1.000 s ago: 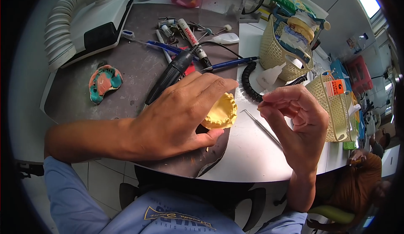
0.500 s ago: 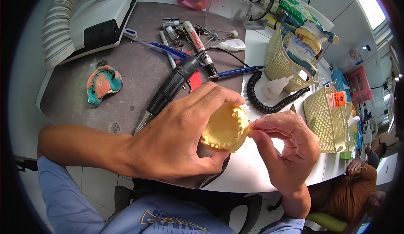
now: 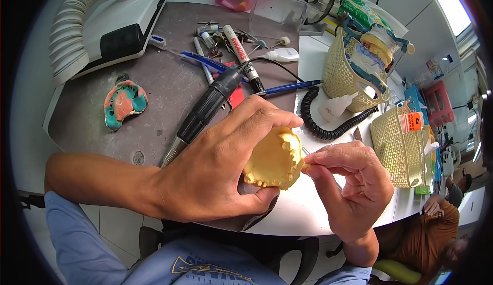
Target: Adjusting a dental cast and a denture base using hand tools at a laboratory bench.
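Note:
My left hand spans a yellow plaster dental model, its thumb and fingers gripping the rim from both sides. The toothed arch and hollow middle face up. At the model's right edge, my right hand is closed in a pinch, its thumb and index fingertips touching or nearly touching the plaster. A small thin metal loop shows beside these fingertips; what they pinch is mostly hidden. Behind my left hand lies a black rotary handpiece with its cord.
On the grey mat rest a pink-and-green denture piece, a marker, a blue pen, a toothbrush and several burs. Right stand cream baskets and a coiled black cord. A white hose unit stands left. Another person sits far right.
My right hand has shifted slightly right and down, still pinched at the model's edge. The model has tilted a little in my left hand, and more of the metal loop shows.

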The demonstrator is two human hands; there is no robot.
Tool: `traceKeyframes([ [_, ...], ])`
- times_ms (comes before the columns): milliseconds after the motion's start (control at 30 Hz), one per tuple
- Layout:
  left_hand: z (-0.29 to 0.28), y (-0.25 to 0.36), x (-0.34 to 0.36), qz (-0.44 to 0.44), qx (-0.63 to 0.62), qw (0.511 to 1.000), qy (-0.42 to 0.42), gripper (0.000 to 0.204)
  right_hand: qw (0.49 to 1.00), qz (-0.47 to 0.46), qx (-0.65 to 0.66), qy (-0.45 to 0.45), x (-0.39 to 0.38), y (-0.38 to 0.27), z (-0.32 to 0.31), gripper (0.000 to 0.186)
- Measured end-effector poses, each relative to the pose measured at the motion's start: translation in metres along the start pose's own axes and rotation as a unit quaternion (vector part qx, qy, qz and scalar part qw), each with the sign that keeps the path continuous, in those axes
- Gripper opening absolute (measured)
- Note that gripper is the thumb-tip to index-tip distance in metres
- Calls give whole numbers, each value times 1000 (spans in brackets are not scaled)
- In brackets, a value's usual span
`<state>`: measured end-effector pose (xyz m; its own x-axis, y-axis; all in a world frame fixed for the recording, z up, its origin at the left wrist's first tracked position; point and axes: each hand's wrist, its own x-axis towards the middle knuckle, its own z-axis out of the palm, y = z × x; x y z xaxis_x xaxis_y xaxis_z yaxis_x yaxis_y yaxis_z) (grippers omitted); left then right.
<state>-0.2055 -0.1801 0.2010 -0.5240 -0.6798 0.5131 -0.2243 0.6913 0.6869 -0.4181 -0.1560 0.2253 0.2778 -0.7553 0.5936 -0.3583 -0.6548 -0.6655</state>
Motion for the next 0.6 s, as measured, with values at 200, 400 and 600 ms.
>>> traceKeyframes([
  [200, 1, 5, -3, -61, -76, 995, 6, 66, 1000, -4, 6, 8, -1, 1, 1, 20],
  [400, -5, 13, -4, -130, -90, 985, -68, 61, 1000, -10, -4, -7, -1, 2, 0, 22],
  [600, -5, 12, -5, -235, -229, 940, -91, 59, 1000, 16, 23, -1, -1, 0, 4, 22],
])
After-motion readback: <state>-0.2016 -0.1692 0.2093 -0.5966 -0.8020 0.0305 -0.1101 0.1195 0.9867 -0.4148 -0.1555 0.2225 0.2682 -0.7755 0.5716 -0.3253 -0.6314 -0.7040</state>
